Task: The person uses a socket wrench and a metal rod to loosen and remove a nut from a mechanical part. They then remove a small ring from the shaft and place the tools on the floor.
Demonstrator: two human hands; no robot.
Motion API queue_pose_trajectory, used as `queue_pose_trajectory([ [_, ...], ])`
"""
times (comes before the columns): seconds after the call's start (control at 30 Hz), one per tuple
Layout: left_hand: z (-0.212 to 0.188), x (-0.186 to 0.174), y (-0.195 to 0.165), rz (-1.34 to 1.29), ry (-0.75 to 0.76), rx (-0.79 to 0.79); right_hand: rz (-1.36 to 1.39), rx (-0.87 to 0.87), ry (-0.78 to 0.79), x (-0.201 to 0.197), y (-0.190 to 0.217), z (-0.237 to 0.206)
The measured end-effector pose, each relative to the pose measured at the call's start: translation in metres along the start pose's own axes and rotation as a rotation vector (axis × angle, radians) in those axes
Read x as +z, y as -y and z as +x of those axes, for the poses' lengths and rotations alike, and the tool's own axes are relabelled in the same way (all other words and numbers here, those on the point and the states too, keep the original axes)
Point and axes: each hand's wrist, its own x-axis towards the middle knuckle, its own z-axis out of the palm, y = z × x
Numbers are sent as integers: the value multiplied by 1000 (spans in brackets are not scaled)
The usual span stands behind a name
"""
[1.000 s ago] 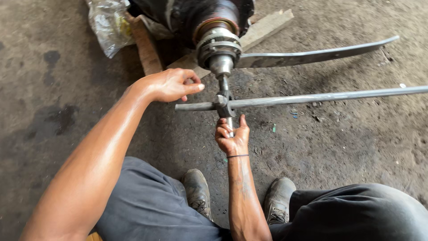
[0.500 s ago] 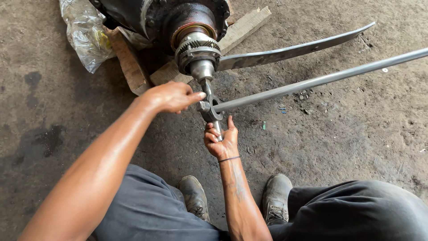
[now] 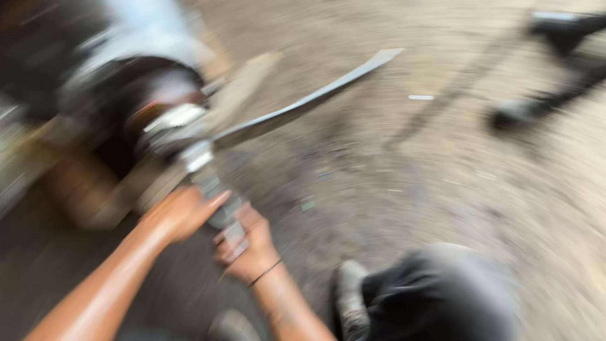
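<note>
Both hands have slid together — left hand, right hand — fingers clamped on the metal wrench.

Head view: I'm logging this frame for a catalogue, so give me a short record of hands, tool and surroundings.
left hand: on the grey metal tool shaft, grip blurred
right hand: wrapped around the shaft's lower end
shaft: runs up into the dark round metal hub
long flat curved metal bar: on the dirt floor, beside the hub
image: heavily motion-blurred

Your hands: left hand just left of right hand, both on the wrench.
Hub: behind your hands.
Long blade: right of hub.
</note>
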Motion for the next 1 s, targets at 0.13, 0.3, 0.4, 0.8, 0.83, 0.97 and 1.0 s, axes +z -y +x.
queue_pose_trajectory([
  [0.13, 34, 7, 4, 83, 12, 21, -48, -66, 19, -19, 3, 46],
  [0.3, 47, 16, 5, 198, 44, -145, -77, -32, 137, -33, -2, 52],
  [0.4, 25, 10, 3, 127, 93, -165, -63, -26, 35, -16, -1, 22],
  [0.8, 8, 28, -20, -166, -139, -236, -315, -94, 129, 2, -1, 0],
  [0.83, 5, 29, -20, -177, -150, -236, -334, -106, 132, -1, -3, -1],
  [0.97, -3, 42, -11, -244, -134, -234, -447, -203, 32, -4, -11, -10],
  [1.0, -2, 46, -6, -268, -125, -235, -528, -270, -1, -2, -12, -12],
])
